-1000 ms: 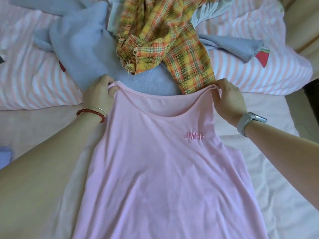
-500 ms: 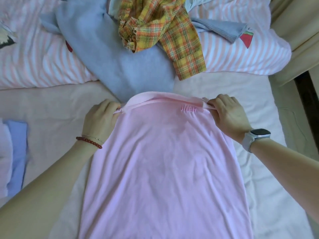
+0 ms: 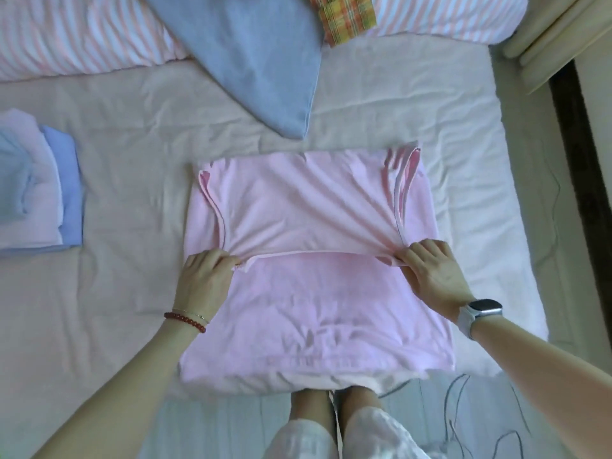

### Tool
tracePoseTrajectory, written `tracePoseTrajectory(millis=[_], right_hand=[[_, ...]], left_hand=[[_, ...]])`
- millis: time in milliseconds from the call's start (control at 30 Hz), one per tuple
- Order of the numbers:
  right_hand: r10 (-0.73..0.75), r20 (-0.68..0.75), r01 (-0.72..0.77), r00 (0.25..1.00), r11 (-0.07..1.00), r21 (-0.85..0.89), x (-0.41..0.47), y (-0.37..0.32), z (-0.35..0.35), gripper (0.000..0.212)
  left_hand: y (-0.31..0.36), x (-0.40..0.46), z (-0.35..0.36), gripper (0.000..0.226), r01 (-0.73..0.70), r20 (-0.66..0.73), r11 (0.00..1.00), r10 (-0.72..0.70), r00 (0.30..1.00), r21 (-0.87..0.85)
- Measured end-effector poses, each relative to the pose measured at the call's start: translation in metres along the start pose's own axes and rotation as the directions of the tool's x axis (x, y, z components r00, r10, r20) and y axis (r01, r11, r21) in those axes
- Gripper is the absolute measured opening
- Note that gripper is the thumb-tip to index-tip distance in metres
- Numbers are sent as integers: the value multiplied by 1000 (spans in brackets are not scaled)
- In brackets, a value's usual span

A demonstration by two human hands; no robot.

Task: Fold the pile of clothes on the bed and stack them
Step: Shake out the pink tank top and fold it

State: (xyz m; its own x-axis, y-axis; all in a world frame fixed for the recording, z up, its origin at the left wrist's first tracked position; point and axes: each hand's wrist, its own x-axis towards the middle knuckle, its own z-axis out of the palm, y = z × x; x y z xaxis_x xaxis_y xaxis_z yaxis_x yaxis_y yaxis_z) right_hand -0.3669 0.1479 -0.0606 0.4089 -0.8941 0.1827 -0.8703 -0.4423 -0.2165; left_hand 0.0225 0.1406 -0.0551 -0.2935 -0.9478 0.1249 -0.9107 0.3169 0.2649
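A pink tank top lies on the bed, its upper half folded down over its lower half. My left hand pinches the left strap at the folded edge. My right hand, with a watch on the wrist, pinches the right strap at the same edge. The top's hem hangs a little over the bed's near edge. A stack of folded clothes, pink and light blue, sits at the left. Unfolded clothes lie at the top: a grey-blue garment and a yellow plaid shirt.
Striped pink-and-white pillows run along the head of the pale bed sheet. The bed's right edge meets a cream frame and dark floor gap. Cables lie on the floor near my feet.
Both hands pulled the tank top's straps toward me, folding its upper half down over the lower half. The camera view tilted down, so the pile moved toward the top edge.
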Motion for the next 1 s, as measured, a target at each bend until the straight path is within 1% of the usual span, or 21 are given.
tracePoseTrajectory(millis=[67, 133, 233, 300, 367, 433, 500, 567, 600, 633, 667, 700, 733, 767, 800, 833, 867, 933, 1000], right_hand=[[8, -5, -8, 1000, 1000, 21, -29, -16, -3, 15], [5, -13, -4, 1000, 999, 47, -54, -31, -7, 13], [-21, -24, 23, 999, 998, 56, -88, -46, -11, 3], [-42, -7, 42, 999, 998, 49, -110, -51, -11, 7], [-61, 23, 60, 998, 998, 36, -130, -55, -10, 12], [-66, 58, 65, 996, 998, 23, -147, -60, -7, 10], [-32, 108, 31, 994, 1000, 3, -157, -64, -4, 12], [11, 201, -4, 979, 999, -38, -163, -66, 2, 13], [29, 266, -12, 964, 998, -66, -165, -67, 6, 19], [52, 353, -19, 934, 995, -97, -165, -69, 8, 26], [82, 443, -33, 893, 993, -117, -163, -72, 9, 33], [111, 516, -52, 849, 990, -129, -160, -74, 9, 36], [129, 547, -65, 827, 989, -135, -155, -77, 7, 31], [139, 543, -75, 828, 988, -138, -149, -80, 3, 20], [142, 516, -92, 845, 988, -122, -142, -83, 1, 6], [154, 488, -118, 859, 988, -105, -132, -85, 0, 9], [158, 462, -133, 873, 987, -88, -122, -87, -1, 19], [166, 417, -154, 894, 986, -61, -96, -91, 1, 29], [156, 389, -154, 908, 987, -38, -68, -95, 7, 32]], left_hand=[[17, -34, -8, 19, -25, -34, 1000, 25, 999, 2], [25, -66, -13, 22, -48, -29, 999, 48, 998, 8], [37, -95, -18, 22, -51, 36, 999, 51, 998, 13], [47, -116, -20, 24, -57, 70, 998, 56, 996, 7], [54, -134, -20, 26, -50, 124, 999, 49, 991, 11], [57, -151, -17, 28, -18, 183, 1000, 14, 983, 21], [61, -164, -10, 26, 28, 229, 999, -38, 973, 46], [66, -168, -1, 18, 52, 301, 993, -83, 950, 110], [69, -168, 3, 22, 58, 406, 986, -118, 906, 157], [73, -165, 4, 24, 65, 554, 975, -174, 814, 210], [75, -163, 6, 26, 79, 667, 966, -227, 710, 245], [74, -161, 8, 30, 109, 748, 957, -279, 602, 269], [74, -158, 8, 32, 136, 807, 946, -324, 495, 296], [74, -155, 8, 31, 170, 815, 936, -351, 462, 307], [74, -149, 7, 29, 206, 787, 927, -376, 489, 315], [73, -141, 4, 28, 245, 739, 915, -403, 540, 320], [71, -132, 2, 27, 288, 678, 903, -430, 596, 319], [65, -113, 0, 25, 391, 541, 879, -476, 693, 272], [54, -89, 1, 22, 484, 425, 851, -521, 740, 201]])
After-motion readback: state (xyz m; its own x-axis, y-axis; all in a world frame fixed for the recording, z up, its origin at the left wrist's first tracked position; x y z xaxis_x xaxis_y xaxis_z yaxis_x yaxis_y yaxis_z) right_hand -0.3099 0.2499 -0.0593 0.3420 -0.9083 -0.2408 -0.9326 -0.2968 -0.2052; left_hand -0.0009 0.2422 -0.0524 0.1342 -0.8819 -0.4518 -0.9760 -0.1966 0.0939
